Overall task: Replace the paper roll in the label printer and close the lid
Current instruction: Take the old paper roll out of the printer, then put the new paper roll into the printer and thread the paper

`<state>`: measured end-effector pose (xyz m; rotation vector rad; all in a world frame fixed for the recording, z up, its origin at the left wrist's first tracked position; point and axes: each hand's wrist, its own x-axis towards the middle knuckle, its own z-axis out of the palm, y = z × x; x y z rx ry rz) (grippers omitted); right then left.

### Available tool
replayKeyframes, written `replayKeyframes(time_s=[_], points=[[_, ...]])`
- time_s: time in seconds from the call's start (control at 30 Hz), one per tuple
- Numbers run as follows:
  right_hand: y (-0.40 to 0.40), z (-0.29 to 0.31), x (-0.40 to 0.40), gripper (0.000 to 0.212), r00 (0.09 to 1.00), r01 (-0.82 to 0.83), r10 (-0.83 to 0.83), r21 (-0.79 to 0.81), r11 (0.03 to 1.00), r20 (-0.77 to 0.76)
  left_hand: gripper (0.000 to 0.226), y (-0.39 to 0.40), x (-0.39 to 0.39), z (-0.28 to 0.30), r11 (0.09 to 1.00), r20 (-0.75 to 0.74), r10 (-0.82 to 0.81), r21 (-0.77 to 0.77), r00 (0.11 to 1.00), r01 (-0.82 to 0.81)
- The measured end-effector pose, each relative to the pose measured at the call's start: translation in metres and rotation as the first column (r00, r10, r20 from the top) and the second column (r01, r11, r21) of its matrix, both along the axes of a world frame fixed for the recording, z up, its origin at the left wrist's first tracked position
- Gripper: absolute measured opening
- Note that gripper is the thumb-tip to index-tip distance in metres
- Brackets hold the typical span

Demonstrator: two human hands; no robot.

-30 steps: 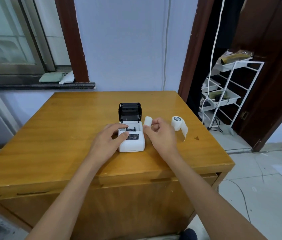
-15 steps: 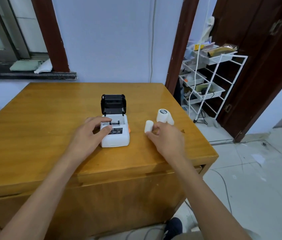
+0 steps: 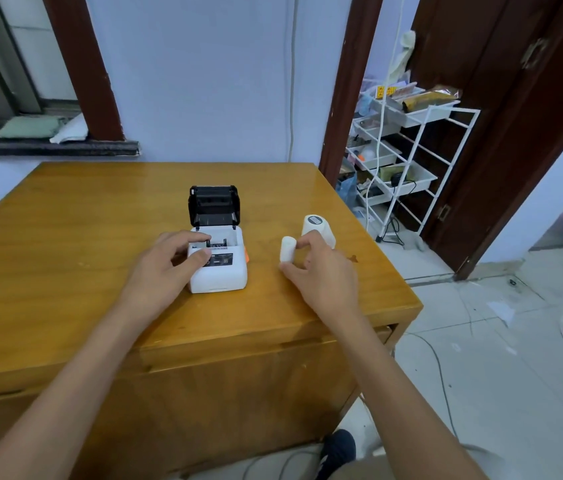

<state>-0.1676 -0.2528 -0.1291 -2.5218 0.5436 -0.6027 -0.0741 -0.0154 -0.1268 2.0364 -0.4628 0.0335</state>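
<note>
**Old roll out, new roll waiting**

The right hand (image 3: 321, 275) pinches a small, thin white roll (image 3: 287, 249) between thumb and fingertips, low over the desk (image 3: 83, 258) and to the right of the label printer (image 3: 217, 265). It looks like the spent roll or its core, though that is a judgement from its slimness. The left hand (image 3: 166, 263) rests on the printer's left front, fingers curled over the edge of the open bay and thumb on the front face, steadying the body rather than gripping anything loose.

The printer's black lid (image 3: 213, 205) stands hinged up at the back, and the paper bay below it appears empty. Just behind the right hand a fatter, fuller paper roll (image 3: 318, 228) stands on end on the desk, untouched.

So the opening and removal seem done. Left to do: put the thin roll aside, seat the full roll in the bay, feed its end out, and shut the lid.
</note>
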Motion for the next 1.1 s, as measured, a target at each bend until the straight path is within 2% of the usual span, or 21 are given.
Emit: replayKeyframes(time_s=[0.1,0.2,0.27,0.4,0.47,0.53,0.6,0.67,0.73,0.8,1.1], points=[[-0.003,0.001,-0.005,0.02,0.98,-0.056,0.011,0.224,0.973,0.198,0.027,0.0,0.0,0.0,1.0,-0.009,0.004,-0.014,1.0,-0.004],[-0.01,0.004,-0.007,0.022,0.946,0.027,-0.133,0.338,0.941,0.295,0.025,0.001,0.002,-0.002,1.0,-0.003,-0.004,-0.024,1.0,0.004],[-0.01,0.011,-0.007,0.027,0.928,0.101,-0.194,0.287,0.953,0.318,0.025,0.002,0.002,-0.002,1.0,0.001,-0.005,-0.03,1.0,0.005],[-0.02,0.025,0.001,0.04,0.903,0.222,-0.206,0.002,0.975,0.377,0.026,0.002,0.003,-0.003,1.0,-0.001,-0.008,-0.023,1.0,0.008],[-0.035,0.029,0.013,0.056,0.939,0.186,-0.153,-0.081,0.979,0.308,0.027,0.003,0.004,-0.004,1.0,0.003,-0.01,-0.015,1.0,0.01],[-0.049,0.03,0.026,0.078,0.99,0.098,-0.093,-0.047,0.994,0.103,0.026,0.003,0.005,-0.004,1.0,0.013,-0.016,-0.01,1.0,0.016],[-0.056,0.027,0.031,0.091,0.996,0.028,-0.027,0.01,1.0,-0.09,0.023,0.003,0.005,-0.004,1.0,0.02,-0.014,-0.01,1.0,0.015],[-0.059,0.02,0.032,0.082,0.993,0.017,-0.014,0.027,0.999,-0.117,0.022,0.003,0.005,-0.004,1.0,0.022,-0.015,-0.007,1.0,0.015],[-0.061,0.015,0.031,0.055,0.998,0.035,-0.032,0.044,0.998,-0.05,0.022,0.003,0.005,-0.003,1.0,0.022,-0.014,-0.005,1.0,0.014],[-0.062,0.015,0.03,0.041,0.999,0.043,-0.043,0.06,0.997,-0.001,0.022,0.003,0.005,-0.003,1.0,0.021,-0.016,-0.009,1.0,0.016],[-0.059,0.029,0.021,0.036,0.99,0.09,-0.094,0.046,0.995,0.108,0.028,0.003,0.001,0.002,0.999,0.014,-0.017,0.029,1.0,0.017]])
